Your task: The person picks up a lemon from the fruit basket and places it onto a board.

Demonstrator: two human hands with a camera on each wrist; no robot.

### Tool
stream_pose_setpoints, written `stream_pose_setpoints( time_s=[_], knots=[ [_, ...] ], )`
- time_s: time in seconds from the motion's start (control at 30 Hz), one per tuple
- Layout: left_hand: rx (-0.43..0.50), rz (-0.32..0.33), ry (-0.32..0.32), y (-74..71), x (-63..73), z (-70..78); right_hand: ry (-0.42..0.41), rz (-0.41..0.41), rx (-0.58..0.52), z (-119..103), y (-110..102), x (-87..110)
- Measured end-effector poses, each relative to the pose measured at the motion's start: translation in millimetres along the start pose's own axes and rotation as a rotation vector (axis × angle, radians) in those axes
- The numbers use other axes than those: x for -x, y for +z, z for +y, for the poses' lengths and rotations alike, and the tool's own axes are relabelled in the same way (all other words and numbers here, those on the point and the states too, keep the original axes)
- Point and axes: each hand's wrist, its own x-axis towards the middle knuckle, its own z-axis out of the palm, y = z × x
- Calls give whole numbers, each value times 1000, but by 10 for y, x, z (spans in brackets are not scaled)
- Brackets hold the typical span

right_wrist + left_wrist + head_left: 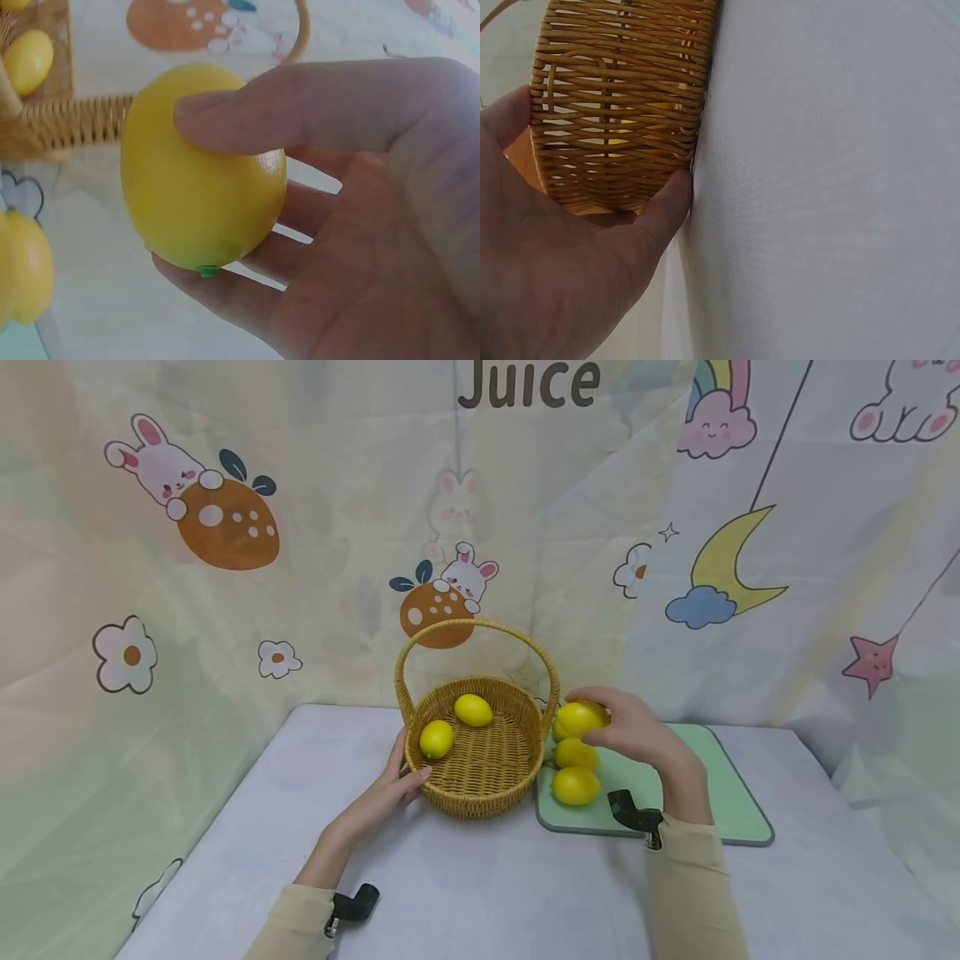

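Note:
A round wicker basket with a tall arched handle stands on the table. Two yellow lemons lie inside it, one lemon at the left and another lemon toward the back. My left hand holds the basket's left side, its thumb at the near rim and its fingers round the outer wall. Just right of the basket, my right hand grips a lemon between thumb and fingers, above the board. Beneath and beside that hand are more lemons, including a front lemon and a middle lemon.
A light green board with a dark edge lies right of the basket, under the loose lemons. White cloth covers the table. A printed curtain hangs right behind the table's back edge.

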Motion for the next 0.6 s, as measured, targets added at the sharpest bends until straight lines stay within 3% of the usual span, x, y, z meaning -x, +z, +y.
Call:
stream_pose_setpoints(
  time_s=[0.33, 0.6],
  knots=[
    [-2, -6, 1, -9, -5, -21, 95, 43, -19, 425, -13, -49],
    [6, -9, 2, -9, -8, -21, 185, 19, 5, 737, 24, -52]
  ],
)
